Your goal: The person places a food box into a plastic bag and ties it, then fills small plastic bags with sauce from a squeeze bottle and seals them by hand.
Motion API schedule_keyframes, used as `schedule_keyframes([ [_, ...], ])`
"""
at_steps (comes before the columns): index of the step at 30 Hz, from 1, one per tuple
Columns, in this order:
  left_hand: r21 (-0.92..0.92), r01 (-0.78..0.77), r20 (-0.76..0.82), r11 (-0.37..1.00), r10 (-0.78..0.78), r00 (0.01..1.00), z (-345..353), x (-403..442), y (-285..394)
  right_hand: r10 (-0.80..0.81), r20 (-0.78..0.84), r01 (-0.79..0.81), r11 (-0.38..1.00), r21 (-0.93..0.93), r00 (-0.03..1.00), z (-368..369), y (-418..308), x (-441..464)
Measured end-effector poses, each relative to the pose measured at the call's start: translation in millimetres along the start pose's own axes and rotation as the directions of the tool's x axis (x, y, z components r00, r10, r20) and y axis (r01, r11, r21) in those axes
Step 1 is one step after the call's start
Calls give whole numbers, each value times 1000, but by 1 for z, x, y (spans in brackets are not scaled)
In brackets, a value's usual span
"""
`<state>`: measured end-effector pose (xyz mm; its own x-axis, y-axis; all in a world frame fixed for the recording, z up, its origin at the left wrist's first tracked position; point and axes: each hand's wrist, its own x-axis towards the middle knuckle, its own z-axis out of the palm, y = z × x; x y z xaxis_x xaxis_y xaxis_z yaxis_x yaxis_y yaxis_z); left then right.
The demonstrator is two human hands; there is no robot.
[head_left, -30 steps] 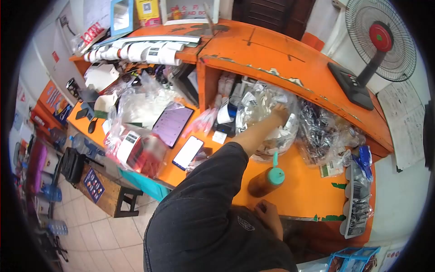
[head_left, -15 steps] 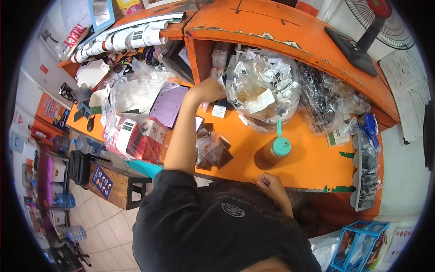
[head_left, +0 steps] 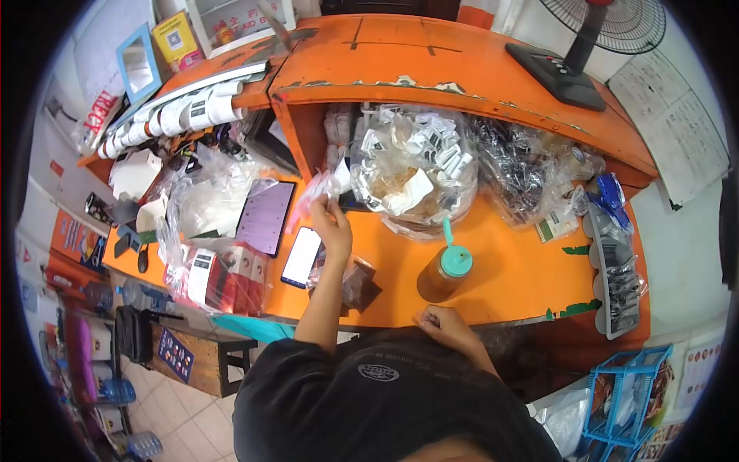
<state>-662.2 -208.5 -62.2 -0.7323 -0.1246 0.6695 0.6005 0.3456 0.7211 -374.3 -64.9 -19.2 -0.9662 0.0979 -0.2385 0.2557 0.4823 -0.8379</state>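
My left hand [head_left: 332, 229] is raised over the orange counter [head_left: 392, 273], its fingers closed on a crumpled pink-and-white piece of thin plastic [head_left: 314, 196]. Just below that hand lies a phone [head_left: 301, 257] with a lit white screen. Small dark packets in clear plastic [head_left: 356, 286] sit beside my left wrist. My right hand [head_left: 450, 326] rests at the counter's front edge with curled fingers; what they hold, if anything, is hidden. Close by stands a brown-filled bottle [head_left: 443, 277] with a turquoise lid. A large clear bag of crumpled papers [head_left: 416, 181] sits behind the bottle.
Left of the phone are a tablet [head_left: 265, 215] and bagged red-and-white boxes [head_left: 229, 276]. Dark plastic packaging [head_left: 512, 165] fills the right shelf area. A grey tray [head_left: 614, 281] hangs along the right edge. A fan [head_left: 566, 65] stands on the upper ledge.
My left hand has pulled back from the shelf opening toward me, now with the pink-and-white plastic in it. The phone is uncovered. My right hand stays at the edge; the view has shifted.
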Motion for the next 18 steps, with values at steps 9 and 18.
schedule_keyframes([
  [9, 124, -433, 727, 893, 215, 652, 118, 69, 111, -5, -19, 4, 999, -35, 1000, -7, -15, -5],
  [18, -458, 531, 851, 713, 178, 494, -3, 57, 161, -106, -233, 183, 923, 340, 967, -35, -36, -11],
])
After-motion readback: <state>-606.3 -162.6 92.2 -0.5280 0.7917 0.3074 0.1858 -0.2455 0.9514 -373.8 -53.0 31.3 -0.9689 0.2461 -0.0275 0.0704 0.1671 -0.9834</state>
